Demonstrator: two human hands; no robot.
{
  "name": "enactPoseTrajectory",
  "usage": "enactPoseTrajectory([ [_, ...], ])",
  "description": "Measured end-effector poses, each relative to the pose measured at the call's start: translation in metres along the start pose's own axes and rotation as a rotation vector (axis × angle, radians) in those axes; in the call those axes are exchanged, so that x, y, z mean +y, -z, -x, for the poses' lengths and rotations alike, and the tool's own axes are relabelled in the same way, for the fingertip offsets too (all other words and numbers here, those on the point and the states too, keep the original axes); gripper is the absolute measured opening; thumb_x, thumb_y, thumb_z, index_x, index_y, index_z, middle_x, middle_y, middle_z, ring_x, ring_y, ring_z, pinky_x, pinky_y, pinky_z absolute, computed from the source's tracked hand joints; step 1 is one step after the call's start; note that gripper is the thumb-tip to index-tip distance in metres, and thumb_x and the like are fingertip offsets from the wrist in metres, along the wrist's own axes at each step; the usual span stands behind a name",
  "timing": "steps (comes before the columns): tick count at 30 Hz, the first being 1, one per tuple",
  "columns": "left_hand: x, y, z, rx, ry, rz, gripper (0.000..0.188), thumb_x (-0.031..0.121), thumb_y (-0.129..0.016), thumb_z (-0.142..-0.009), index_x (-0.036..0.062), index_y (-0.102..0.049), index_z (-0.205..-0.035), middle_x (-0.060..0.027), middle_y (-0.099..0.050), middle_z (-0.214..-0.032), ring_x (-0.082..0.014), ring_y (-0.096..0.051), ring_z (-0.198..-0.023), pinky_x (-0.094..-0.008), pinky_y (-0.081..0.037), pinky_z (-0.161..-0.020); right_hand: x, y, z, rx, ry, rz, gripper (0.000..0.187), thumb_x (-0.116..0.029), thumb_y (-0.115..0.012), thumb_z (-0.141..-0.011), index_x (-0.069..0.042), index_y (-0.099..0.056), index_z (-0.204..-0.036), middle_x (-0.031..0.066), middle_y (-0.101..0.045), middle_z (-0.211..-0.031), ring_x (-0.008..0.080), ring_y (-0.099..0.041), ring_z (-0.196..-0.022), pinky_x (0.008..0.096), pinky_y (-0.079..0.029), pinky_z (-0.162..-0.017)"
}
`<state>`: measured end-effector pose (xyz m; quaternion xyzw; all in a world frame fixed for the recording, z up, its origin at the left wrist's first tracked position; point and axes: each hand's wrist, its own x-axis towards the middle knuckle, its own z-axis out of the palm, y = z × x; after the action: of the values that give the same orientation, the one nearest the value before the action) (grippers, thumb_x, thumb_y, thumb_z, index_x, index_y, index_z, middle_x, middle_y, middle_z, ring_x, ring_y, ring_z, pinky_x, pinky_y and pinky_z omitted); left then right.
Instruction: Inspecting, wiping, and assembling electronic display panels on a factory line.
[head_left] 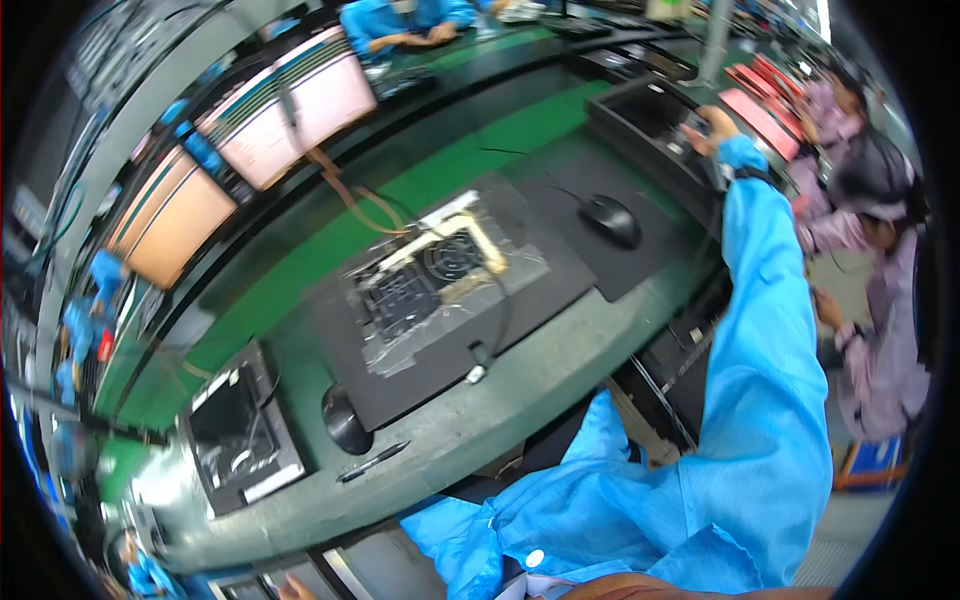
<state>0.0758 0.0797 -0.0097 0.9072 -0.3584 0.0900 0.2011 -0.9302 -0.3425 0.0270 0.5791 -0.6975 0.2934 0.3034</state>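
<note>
My right hand (pixel 713 130) reaches to the far right, arm in a blue sleeve, over the edge of a black tray (pixel 632 168). Its fingers are bent together around something small that blur hides. At the lower edge a bit of skin, seemingly my left hand (pixel 294 588), shows beside a grey panel; its fingers are mostly cut off. Mid-table lies a black mat (pixel 390 400) bearing a taped-down fixture (pixel 430 270) with black patterned parts and a yellowish frame. A short cable with a small white plug (pixel 475 374) lies at the mat's near edge.
Black computer mice lie right (pixel 610 220) and left (pixel 347 420) of the mat, with a pen (pixel 373 461) near the front edge. A black framed tray (pixel 240 430) stands left. Pink boards (pixel 320 90) line the back; co-workers (pixel 880 300) sit right.
</note>
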Motion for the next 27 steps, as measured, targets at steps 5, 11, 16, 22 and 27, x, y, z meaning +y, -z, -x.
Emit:
enactPoseTrajectory([
  [5, 0.109, -0.02, -0.013, 0.011, -0.28, 0.23, 0.011, 0.011, -0.068, -0.091, 0.0001, -0.067, -0.091, -0.0075, -0.055, -0.065, -0.017, -0.049, -0.055, -0.0318, -0.039, -0.052, 0.036, -0.044, -0.02, -0.439, -0.215, -0.647, 0.043, -0.035, -0.076, -0.081, -0.006, -0.056, -0.107, 0.0128, -0.063, -0.08, 0.0296, -0.064, -0.072, 0.0452, -0.052, -0.061],
  [11, 0.22, -0.002, -0.015, -0.055, -0.599, 0.561, 0.008, 0.004, -0.069, -0.087, -0.001, -0.068, -0.093, -0.009, -0.059, -0.068, -0.0183, -0.055, -0.057, -0.0308, -0.043, -0.054, 0.038, -0.06, -0.053, -0.734, -1.295, -1.149, 0.03, -0.038, -0.067, -0.088, -0.011, -0.054, -0.084, 0.0036, -0.05, -0.063, 0.0166, -0.046, -0.044, 0.034, -0.038, -0.044],
  [16, 0.295, 0.002, -0.001, -0.59, -0.847, 0.825, 0.016, 0.002, -0.071, -0.085, -0.0018, -0.07, -0.1, -0.0101, -0.064, -0.075, -0.0185, -0.062, -0.066, -0.0293, -0.049, -0.062, -0.032, -0.034, -0.067, 0.077, -0.953, -1.338, 0.016, -0.018, -0.065, -0.092, -0.006, -0.061, -0.102, 0.0068, -0.065, -0.095, 0.0213, -0.065, -0.089, 0.0381, -0.055, -0.076],
  [22, 0.34, -0.013, 0.016, -1.151, -0.702, 1.364, 0.052, 0.041, -0.049, -0.101, -0.0008, -0.055, -0.13, -0.0153, -0.062, -0.111, -0.0267, -0.061, -0.104, -0.0389, -0.047, -0.094, -0.175, 0.121, -0.013, 0.054, -0.394, -1.615, 0.026, -0.019, -0.059, -0.098, -0.002, -0.06, -0.118, 0.0056, -0.062, -0.117, 0.0145, -0.057, -0.112, 0.0282, -0.042, -0.099],
  [27, 0.37, -0.033, 0.062, -1.894, -0.319, 1.951, 0.08, 0.052, -0.053, -0.096, 0.0018, -0.027, -0.153, -0.017, -0.045, -0.145, -0.0297, -0.044, -0.135, -0.0455, -0.036, -0.111, -0.34, 0.184, 0.101, -0.386, -0.514, -1.51, 0.03, -0.022, -0.058, -0.099, -0.001, -0.064, -0.119, 0.0083, -0.065, -0.12, 0.0181, -0.059, -0.116, 0.0326, -0.042, -0.105],
])
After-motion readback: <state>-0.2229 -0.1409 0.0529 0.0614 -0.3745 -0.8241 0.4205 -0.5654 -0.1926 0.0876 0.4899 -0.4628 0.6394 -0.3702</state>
